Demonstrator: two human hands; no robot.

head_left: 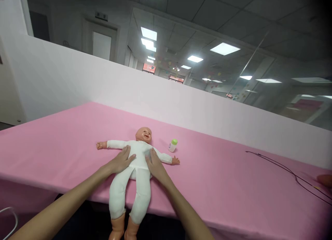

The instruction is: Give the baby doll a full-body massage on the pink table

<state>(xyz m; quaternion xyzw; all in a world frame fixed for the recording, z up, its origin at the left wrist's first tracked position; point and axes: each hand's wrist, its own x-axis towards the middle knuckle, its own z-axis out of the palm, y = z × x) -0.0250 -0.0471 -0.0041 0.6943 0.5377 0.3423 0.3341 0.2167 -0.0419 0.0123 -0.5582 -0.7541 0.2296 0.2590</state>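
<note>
A baby doll point(140, 156) with a white cloth body lies face up, its head away from me and its arms spread wide. Its lower legs and feet hang past the near edge of the pink table. My left hand point(121, 161) rests flat against the left side of its torso, fingers stretched out and thumb apart. On the opposite side, my right hand point(156, 165) lies along the torso with fingers extended, below the doll's armpit. Beyond the doll's arm on the right stands a small white bottle point(172, 146) with a green cap.
Pink cloth covers the table point(212, 184). A low white partition point(166, 98) with glass above borders its far side. Thin black cables point(282, 168) run across the right part, near a brownish rounded object point(324, 180). A white cable point(12, 215) hangs at the lower left.
</note>
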